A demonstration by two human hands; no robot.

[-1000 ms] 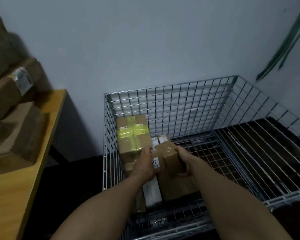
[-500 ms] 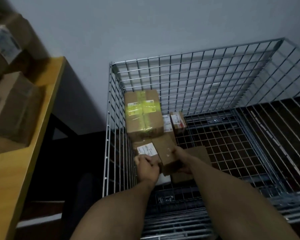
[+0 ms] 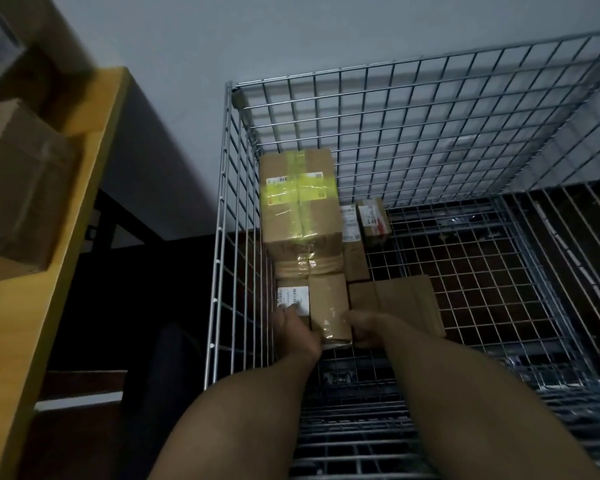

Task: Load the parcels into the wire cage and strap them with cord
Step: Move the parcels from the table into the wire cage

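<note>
Now the small parcel [image 3: 329, 303] stands low in the wire cage [image 3: 430, 109], at the centre of the frame. It is wedged between a labelled parcel [image 3: 291, 295] on its left and a flat parcel [image 3: 400, 301] on its right, with the big box [image 3: 298, 202] bound in yellow-green tape just behind it. The right hand [image 3: 368, 329] has its fingers clenched on the parcel's near right corner. The left hand [image 3: 297, 332] lies against the near left side, fingertips reaching onto the white label next door. Whether those fingers grasp the small parcel or only press it, I cannot tell.

The step in hand looks like seating this parcel in its slot. To do it well, push it straight down and back until it sits flat on the cage floor and flush against the big box, leaving no gap to tip into. Draw the fingers out sideways only once it bears its own weight, lest they drag it up or skew the neighbours. Pack the row tight toward the cage wall at frame left, since a snug block should take the cord better than a loose heap. More boxes [image 3: 18, 188] wait on the yellow surface [image 3: 68, 237] at the left of the frame, so loading seems far from done, and no cord shows.
</note>
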